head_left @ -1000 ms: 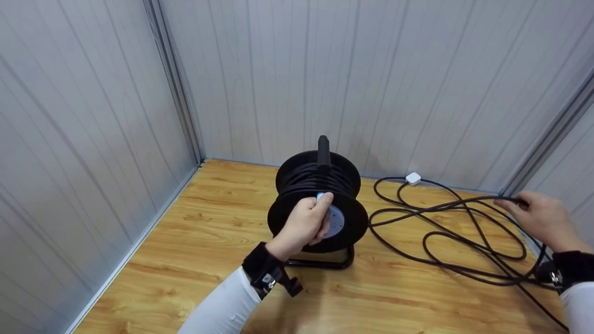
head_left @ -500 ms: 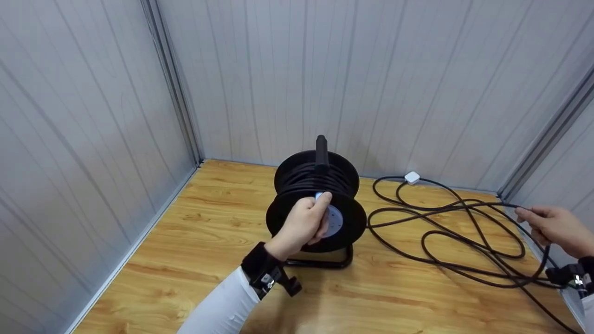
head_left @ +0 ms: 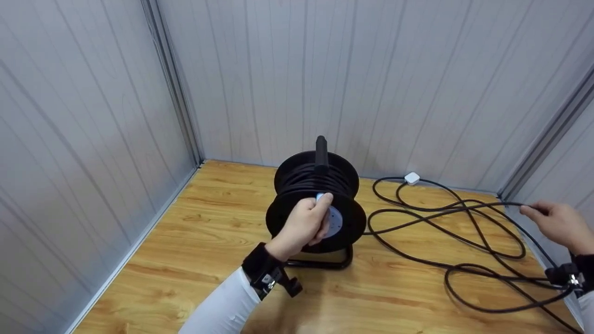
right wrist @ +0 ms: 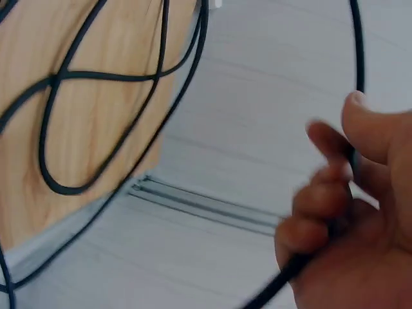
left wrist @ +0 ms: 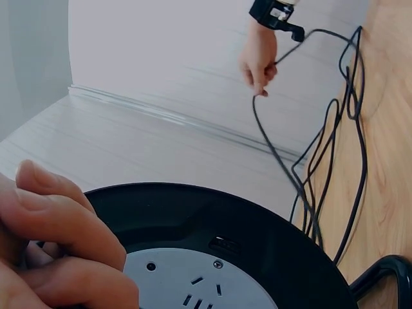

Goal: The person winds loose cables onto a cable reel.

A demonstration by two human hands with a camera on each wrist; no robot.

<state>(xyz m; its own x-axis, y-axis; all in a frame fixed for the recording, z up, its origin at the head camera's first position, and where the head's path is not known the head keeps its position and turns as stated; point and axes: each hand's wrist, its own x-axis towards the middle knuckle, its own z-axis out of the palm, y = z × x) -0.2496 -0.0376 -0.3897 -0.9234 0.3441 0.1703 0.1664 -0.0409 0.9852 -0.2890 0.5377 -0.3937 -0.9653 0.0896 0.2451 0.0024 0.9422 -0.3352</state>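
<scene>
A black cable reel (head_left: 350, 211) stands on its tube frame (head_left: 320, 265), with black cable wound between its two flanges. My left hand (head_left: 304, 222) grips a knob (head_left: 319, 196) on the near flange; only its blue end shows past the thumb. Beside those fingers, the left wrist view shows a grey socket panel (left wrist: 187, 273). Off to the right, my right hand (head_left: 559, 225) holds the loose cable (right wrist: 359, 51) above the floor. In the right wrist view the cable runs between thumb and fingers and through the curled palm.
Loose cable loops (head_left: 482, 241) lie on the wood-look floor (head_left: 199, 287) right of the reel. A white plug (head_left: 411, 178) lies by the back wall (head_left: 278, 83). A black carrying handle (head_left: 321, 153) rises above the reel. Panel walls close in the left and right sides.
My right hand has shifted right and slightly down along the cable. One cable loop has swung toward the front right of the floor. My left hand and the reel look nearly unchanged.
</scene>
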